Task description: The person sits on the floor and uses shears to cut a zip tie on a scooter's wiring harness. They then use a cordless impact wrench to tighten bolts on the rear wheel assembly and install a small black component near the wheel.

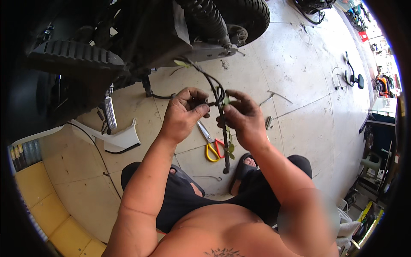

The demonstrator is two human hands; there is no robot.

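Observation:
A black cable bundle (pixel 226 139) hangs between my hands, with green leaf-like pieces along it. Its upper part loops and runs up toward the vehicle above. My right hand (pixel 246 118) is closed on the bundle from the right, thumb and fingers pinching it. From the left, my left hand (pixel 185 113) pinches what looks like a short dark branch of the same cable; its fingertips partly hide it. Below the hands, scissors (pixel 209 155) with one yellow and one red handle lie on the floor, partly behind the cable.
Above stands a dark vehicle with a tyre (pixel 257 19), a coil spring (pixel 205 17) and a footpeg (pixel 110 113). A white panel (pixel 122 139) lies at left on the tiled floor. A thin metal rod (pixel 207 177), a mirror (pixel 359 81) and a green stool (pixel 371 165) are around.

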